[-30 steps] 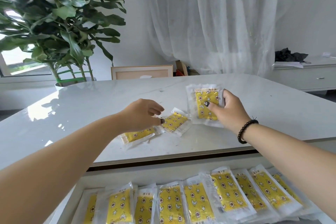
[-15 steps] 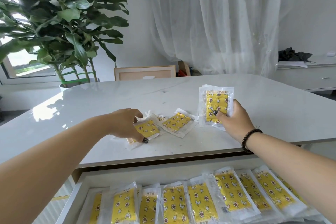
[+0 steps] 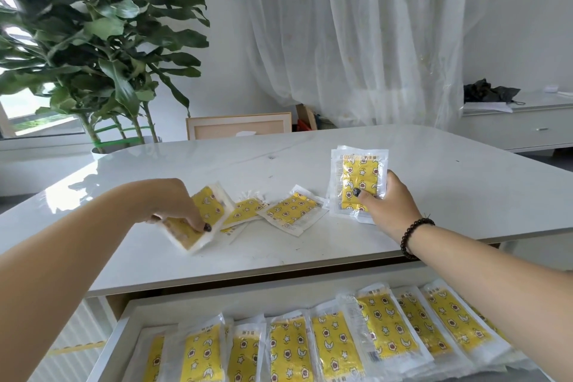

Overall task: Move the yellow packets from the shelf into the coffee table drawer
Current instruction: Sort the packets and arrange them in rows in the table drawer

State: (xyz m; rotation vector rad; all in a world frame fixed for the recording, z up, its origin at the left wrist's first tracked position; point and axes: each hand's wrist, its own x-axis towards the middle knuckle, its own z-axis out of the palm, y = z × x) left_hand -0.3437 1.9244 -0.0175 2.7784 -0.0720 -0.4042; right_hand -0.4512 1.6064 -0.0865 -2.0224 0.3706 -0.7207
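2 loose yellow packets [image 3: 291, 209] lie on the white tabletop [image 3: 465, 195] between the hands, long axes slanting; 1 is pinched by the left hand [image 3: 173, 205], 1 gripped upright by the right hand [image 3: 387, 205]; the open drawer [image 3: 217, 304] lies below.

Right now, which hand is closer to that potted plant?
Left. The left hand grips a packet on the table's plant side; the right hand holds a packet stack farther off, across the table.
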